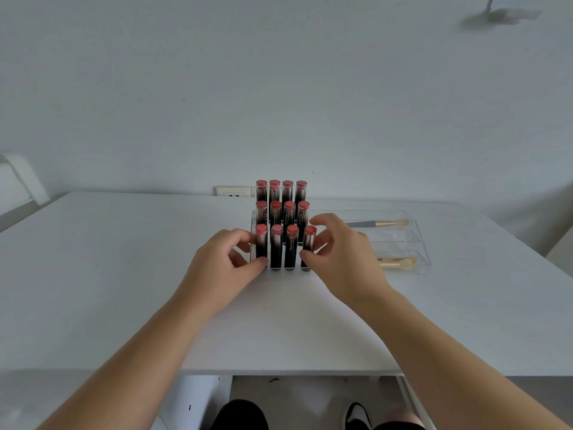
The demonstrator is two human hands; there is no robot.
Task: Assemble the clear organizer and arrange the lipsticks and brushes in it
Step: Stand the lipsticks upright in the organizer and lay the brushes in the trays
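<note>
Now both hands grip the tiered stand [253,223] of lipsticks [282,225] on the table [124,259].
Head view: left hand [223,262] pinches the stand's front-left corner, right hand [341,252] pinches the front-right lipstick [308,248]; just right of the stand, a clear tray [421,243] holds two brushes [390,224].

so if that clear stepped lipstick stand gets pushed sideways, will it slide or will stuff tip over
The clear stepped acrylic stand looks rigid and smooth, so it would probably slide on the white table. The twelve tall black lipstick tubes stand upright and narrow, so a jerk might topple some. Left hand and right hand flanking it should steady it.
</note>
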